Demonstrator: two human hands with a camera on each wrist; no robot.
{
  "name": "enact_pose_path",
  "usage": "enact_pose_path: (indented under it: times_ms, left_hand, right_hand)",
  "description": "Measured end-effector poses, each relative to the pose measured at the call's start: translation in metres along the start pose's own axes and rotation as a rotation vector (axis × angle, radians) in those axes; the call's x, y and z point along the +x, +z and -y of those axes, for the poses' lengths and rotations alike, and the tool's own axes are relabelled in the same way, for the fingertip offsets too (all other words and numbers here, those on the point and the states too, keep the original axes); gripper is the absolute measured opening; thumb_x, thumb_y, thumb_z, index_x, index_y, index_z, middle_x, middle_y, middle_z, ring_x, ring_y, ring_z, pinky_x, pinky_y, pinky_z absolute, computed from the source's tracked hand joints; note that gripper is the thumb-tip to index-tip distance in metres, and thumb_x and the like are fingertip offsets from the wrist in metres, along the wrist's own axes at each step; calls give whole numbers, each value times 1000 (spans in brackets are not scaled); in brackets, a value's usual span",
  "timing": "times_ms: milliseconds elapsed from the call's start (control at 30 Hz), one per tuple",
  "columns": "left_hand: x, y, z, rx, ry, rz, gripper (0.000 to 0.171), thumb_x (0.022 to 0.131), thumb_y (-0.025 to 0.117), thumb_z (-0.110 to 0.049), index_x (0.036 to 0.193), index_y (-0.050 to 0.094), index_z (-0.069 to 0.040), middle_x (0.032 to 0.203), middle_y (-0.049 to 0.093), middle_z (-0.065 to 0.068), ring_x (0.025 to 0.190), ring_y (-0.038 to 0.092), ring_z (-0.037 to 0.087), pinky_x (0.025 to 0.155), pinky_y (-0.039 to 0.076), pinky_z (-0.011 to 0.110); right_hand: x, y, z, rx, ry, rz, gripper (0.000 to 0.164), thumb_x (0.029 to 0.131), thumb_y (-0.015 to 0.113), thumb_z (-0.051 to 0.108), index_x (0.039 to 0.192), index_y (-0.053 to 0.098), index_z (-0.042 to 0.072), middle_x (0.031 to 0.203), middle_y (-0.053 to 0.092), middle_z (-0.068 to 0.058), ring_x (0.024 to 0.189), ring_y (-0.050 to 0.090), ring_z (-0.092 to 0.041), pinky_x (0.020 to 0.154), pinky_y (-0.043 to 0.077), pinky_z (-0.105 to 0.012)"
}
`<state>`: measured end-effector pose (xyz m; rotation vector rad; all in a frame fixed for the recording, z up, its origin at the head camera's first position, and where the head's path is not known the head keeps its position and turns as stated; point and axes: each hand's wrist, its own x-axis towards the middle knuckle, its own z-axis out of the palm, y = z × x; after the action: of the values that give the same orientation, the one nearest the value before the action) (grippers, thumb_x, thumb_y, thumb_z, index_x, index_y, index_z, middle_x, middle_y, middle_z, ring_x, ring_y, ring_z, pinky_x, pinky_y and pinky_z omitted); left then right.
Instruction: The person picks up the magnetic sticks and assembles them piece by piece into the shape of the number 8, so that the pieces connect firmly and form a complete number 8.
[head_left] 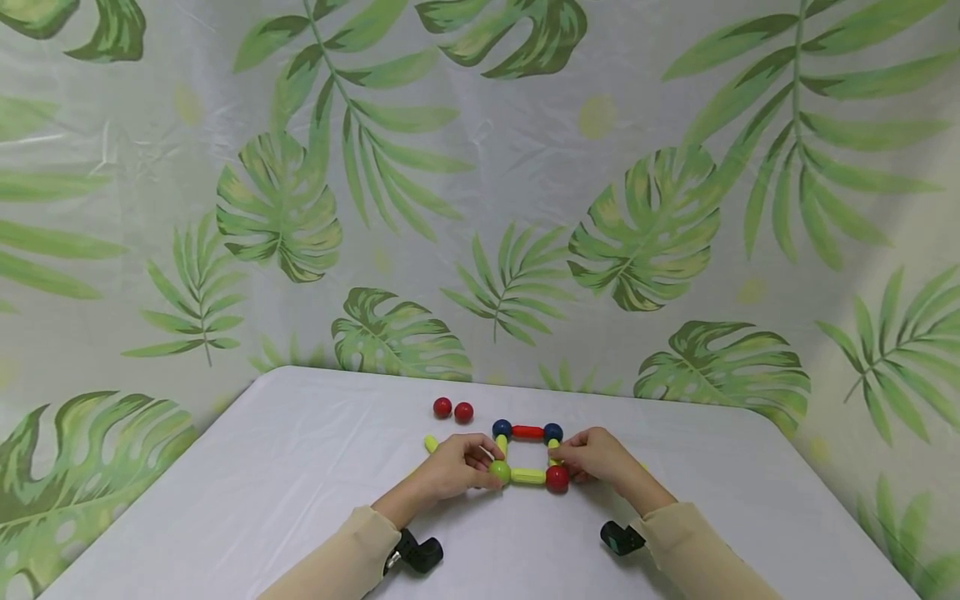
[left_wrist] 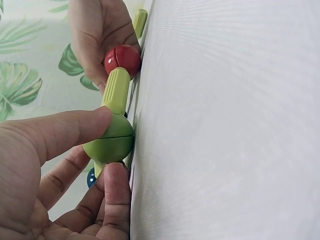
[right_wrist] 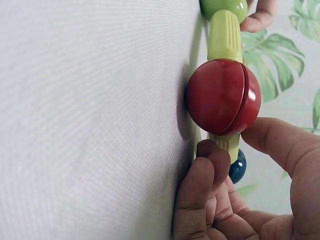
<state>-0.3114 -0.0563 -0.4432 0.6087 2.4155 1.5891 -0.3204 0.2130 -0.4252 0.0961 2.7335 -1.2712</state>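
Observation:
A square frame of balls and rods lies on the white table. Its near corners are a green ball (head_left: pixel 499 473) and a red ball (head_left: pixel 557 478), joined by a yellow-green rod (head_left: pixel 528 476). Two dark blue balls (head_left: pixel 502 428) form the far corners, with a red rod (head_left: pixel 528 432) between them. Yellow-green rods make the sides. My left hand (head_left: pixel 462 463) pinches the green ball between thumb and fingers. My right hand (head_left: pixel 597 458) pinches the right side rod (right_wrist: pixel 228 147) just behind the red ball, its thumb tip at the ball's edge.
Two loose red balls (head_left: pixel 453 410) lie behind the frame to the left. A loose yellow-green rod (head_left: pixel 431 443) sits beyond my left hand, partly hidden by it. In the left wrist view another yellow-green piece (left_wrist: pixel 140 22) shows past my right hand. A leaf-patterned cloth hangs behind the table (head_left: pixel 337 400).

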Motion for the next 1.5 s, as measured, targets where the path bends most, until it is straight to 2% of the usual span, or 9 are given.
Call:
enact_pose_path:
  times_ms: [267,467,700,867,1033,1300,1500]
  left_hand:
    - [0,-2,1,13,-13,-5,28,86,88,-5,111,76,-10,96,69,2,85,59,15,69,48,23]
    - [1,-3,-1,13,-18,3,28,86,88,-6,111,75,-9,95,68,2,85,59,14,68,48,22]
    - [0,-6,-4,31,-25,17,31,86,88,-7,114,74,-9,98,70,2,86,61,13,70,50,23]
    - [-1,-10,-7,36,-45,20,31,87,88,-9,115,73,-9,100,71,4,86,64,15,72,53,26]
    - [-3,-17,-12,34,-53,23,34,88,87,-11,118,72,-7,102,72,6,85,68,16,74,59,31]
    - [-3,-34,-24,99,-3,-6,38,88,87,-12,121,71,-2,110,74,16,93,69,16,78,55,28]
    - [-6,-46,-29,134,-12,-23,36,89,86,-12,120,72,-3,104,73,9,90,69,16,75,55,27]
  right_hand:
    - [-2,0,3,-34,-18,-9,34,93,84,30,105,72,0,86,70,-8,75,64,-17,68,59,-27]
    - [-5,-5,10,-85,-39,-49,31,93,82,32,102,69,5,83,66,-6,72,59,-18,64,50,-26]
    - [-12,-6,23,-100,-134,-52,24,93,83,26,98,70,5,76,60,-3,68,55,-15,61,45,-24]
    - [-17,-2,33,-134,-187,-35,22,92,85,23,96,71,8,78,62,-2,71,54,-16,63,44,-25]
    - [-21,4,40,-146,-208,-22,19,92,85,21,97,72,8,83,66,-3,75,57,-16,66,47,-27]
    - [-22,10,44,-152,-259,31,18,90,87,20,100,75,10,86,67,-2,78,58,-16,67,51,-27]
    - [-21,15,43,-172,-311,70,22,90,87,19,105,76,8,86,67,0,77,59,-14,67,51,-26]
